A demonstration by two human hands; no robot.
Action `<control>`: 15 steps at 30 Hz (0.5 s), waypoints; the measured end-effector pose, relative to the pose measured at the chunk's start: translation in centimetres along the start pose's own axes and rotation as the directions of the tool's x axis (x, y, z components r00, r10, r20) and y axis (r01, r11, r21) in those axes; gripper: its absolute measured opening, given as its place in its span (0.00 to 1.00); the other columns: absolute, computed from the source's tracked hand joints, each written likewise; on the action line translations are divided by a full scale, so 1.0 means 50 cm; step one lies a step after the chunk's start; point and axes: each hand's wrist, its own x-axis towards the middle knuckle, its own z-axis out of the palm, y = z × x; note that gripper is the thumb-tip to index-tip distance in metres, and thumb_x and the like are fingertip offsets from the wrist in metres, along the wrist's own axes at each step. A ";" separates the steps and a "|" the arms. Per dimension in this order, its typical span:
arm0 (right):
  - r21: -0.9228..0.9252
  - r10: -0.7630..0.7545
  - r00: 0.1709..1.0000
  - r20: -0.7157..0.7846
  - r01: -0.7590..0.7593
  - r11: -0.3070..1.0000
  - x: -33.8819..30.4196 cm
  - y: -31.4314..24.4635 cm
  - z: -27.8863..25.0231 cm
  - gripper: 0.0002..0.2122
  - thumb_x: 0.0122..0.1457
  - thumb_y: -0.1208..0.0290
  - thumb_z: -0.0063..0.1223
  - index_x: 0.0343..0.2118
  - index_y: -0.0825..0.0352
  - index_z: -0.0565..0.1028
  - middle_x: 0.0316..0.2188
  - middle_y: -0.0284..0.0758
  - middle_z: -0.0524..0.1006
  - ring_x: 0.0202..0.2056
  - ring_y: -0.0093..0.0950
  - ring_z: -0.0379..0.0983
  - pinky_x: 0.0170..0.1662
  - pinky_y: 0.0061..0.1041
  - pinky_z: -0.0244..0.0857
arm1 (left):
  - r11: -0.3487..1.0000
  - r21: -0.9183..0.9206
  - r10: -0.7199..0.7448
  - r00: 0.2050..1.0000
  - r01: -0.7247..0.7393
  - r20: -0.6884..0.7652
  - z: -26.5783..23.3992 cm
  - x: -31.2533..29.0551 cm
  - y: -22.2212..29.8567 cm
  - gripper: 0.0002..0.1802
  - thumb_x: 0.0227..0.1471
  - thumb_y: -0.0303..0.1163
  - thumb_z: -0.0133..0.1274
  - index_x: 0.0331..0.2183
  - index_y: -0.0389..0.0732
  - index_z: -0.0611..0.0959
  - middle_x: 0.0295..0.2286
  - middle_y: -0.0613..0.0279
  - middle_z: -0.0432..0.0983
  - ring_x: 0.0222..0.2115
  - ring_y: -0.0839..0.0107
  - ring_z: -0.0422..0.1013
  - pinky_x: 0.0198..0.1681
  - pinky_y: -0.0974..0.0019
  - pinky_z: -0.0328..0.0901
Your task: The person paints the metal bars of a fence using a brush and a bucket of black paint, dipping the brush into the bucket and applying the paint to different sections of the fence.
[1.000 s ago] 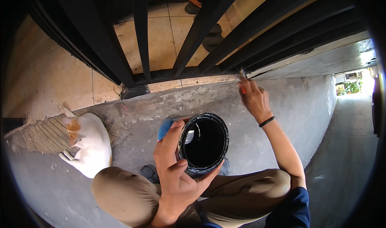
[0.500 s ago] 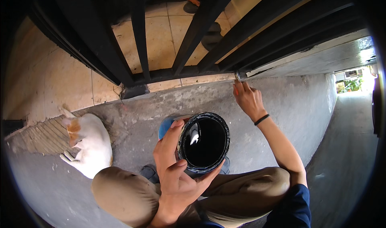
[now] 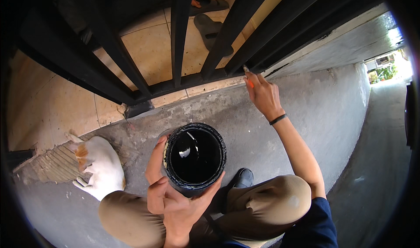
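Observation:
My left hand (image 3: 168, 200) grips a round can of black paint (image 3: 194, 157) and holds it upright above my knees. The paint inside is glossy and dark. My right hand (image 3: 262, 95) is stretched forward and holds a small paintbrush (image 3: 247, 73) with an orange handle. The brush tip touches the bottom rail of a black metal gate (image 3: 175, 84), close to where a vertical bar meets it. A dark band sits on my right wrist.
A white and orange cat (image 3: 98, 165) lies on the concrete at the left, near the gate. Behind the bars are a tiled floor and sandals (image 3: 210, 27). A narrow concrete alley (image 3: 376, 160) runs off to the right. My bent knees fill the lower middle.
My right hand with the brush has slid left along the gate's bottom rail. The paint can stays in my left hand, held about the same.

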 end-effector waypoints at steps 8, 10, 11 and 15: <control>0.233 0.159 0.984 -0.084 -0.136 0.963 -0.061 -0.002 -0.029 0.10 0.68 0.70 0.60 0.49 0.65 0.81 0.37 0.42 0.84 0.28 0.43 0.82 0.31 0.35 0.76 | 1.000 0.016 -0.021 0.999 0.021 0.031 0.007 0.004 0.023 0.60 0.35 0.24 0.82 0.54 0.49 0.49 0.63 0.27 0.57 0.59 0.34 0.70 0.62 0.42 0.75; 0.199 0.159 0.979 -0.125 -0.132 0.971 -0.059 -0.001 -0.007 0.10 0.68 0.70 0.61 0.49 0.65 0.82 0.38 0.42 0.84 0.27 0.42 0.82 0.31 0.34 0.76 | 0.996 0.089 -0.007 0.998 0.001 0.059 0.006 0.003 0.029 0.62 0.34 0.23 0.82 0.55 0.49 0.48 0.63 0.27 0.56 0.59 0.35 0.70 0.62 0.43 0.75; 0.195 0.175 0.976 -0.131 -0.147 0.970 -0.067 -0.015 0.003 0.10 0.68 0.70 0.61 0.49 0.65 0.82 0.38 0.42 0.84 0.27 0.42 0.82 0.31 0.34 0.76 | 0.994 0.110 -0.003 0.997 -0.005 0.076 0.006 0.000 0.027 0.63 0.34 0.23 0.82 0.55 0.49 0.48 0.63 0.27 0.56 0.59 0.35 0.70 0.62 0.44 0.75; 0.339 0.196 0.971 -0.134 -0.141 0.930 -0.070 -0.065 0.026 0.10 0.69 0.70 0.61 0.49 0.67 0.83 0.36 0.41 0.85 0.26 0.35 0.83 0.30 0.30 0.75 | 0.997 0.062 0.042 0.997 -0.046 0.069 0.012 -0.017 0.010 0.68 0.34 0.24 0.82 0.60 0.51 0.44 0.65 0.27 0.54 0.60 0.40 0.68 0.66 0.43 0.69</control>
